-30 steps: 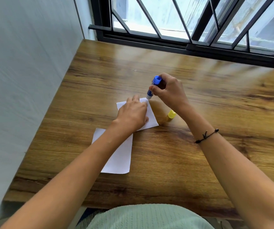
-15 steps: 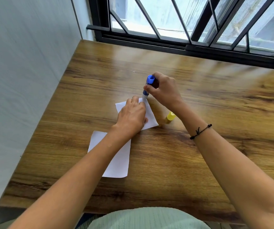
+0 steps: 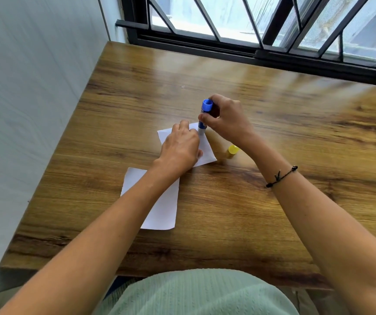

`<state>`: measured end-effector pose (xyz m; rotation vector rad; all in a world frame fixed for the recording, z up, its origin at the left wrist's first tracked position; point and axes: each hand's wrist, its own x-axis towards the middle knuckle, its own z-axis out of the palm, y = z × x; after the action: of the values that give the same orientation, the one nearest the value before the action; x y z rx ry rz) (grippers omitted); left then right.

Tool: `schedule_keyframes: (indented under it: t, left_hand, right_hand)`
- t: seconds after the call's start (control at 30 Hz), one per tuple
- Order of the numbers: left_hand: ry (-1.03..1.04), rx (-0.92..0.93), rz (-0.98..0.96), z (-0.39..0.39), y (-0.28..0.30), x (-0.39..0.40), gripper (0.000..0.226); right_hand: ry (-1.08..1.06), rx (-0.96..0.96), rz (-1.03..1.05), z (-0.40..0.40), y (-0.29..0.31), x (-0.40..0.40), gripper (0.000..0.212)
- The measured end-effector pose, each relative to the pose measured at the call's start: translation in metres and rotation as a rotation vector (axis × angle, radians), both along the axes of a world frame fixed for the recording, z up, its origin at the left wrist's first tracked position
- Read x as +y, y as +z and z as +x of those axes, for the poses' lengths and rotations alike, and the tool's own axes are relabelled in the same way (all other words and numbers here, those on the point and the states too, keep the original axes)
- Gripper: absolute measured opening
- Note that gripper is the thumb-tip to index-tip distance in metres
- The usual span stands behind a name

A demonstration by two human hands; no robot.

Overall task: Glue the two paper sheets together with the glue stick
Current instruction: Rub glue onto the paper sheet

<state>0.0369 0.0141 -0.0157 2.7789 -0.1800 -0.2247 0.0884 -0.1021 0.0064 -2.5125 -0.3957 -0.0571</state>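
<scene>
A person sits at a wooden table (image 3: 273,212) set against a barred window (image 3: 262,26). The right hand (image 3: 226,119) has its fingers and thumb curled around a glue stick (image 3: 203,117), holding it nearly upright with its blue knob on top and its lower end down on the far sheet of white paper (image 3: 206,148). The left hand (image 3: 180,148) lies palm down on that same sheet, fingers loosely bent, pressing it to the table just at the glue stick's 7 o'clock. A second white sheet (image 3: 162,208) lies flat at the first sheet's 7 o'clock, partly under the left forearm; whether the two sheets touch is hidden. A yellow cap (image 3: 232,150) stands on the table at the far sheet's 3 o'clock, beside the right wrist, which wears a black cord bracelet (image 3: 281,177).
</scene>
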Motion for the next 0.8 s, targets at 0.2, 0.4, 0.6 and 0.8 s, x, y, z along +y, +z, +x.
schedule_keyframes:
  t: [0.2, 0.4, 0.6, 0.8]
  left_hand:
    - [0.001, 0.019, 0.008, 0.004, 0.003, -0.001, 0.033]
    - [-0.001, 0.047, 0.035, 0.012, 0.003, 0.000, 0.037]
    - [0.015, 0.035, 0.030, 0.019, 0.003, 0.000, 0.042]
    - [0.035, 0.042, 0.046, 0.023, 0.003, 0.000, 0.042]
  right_hand:
    - [0.004, -0.005, -0.027, -0.011, 0.002, -0.005, 0.029]
    - [0.002, 0.025, 0.007, -0.025, 0.002, -0.013, 0.024]
    - [-0.007, 0.028, 0.028, -0.039, 0.001, -0.021, 0.023]
    - [-0.005, 0.022, 0.029, -0.048, 0.002, -0.028, 0.022]
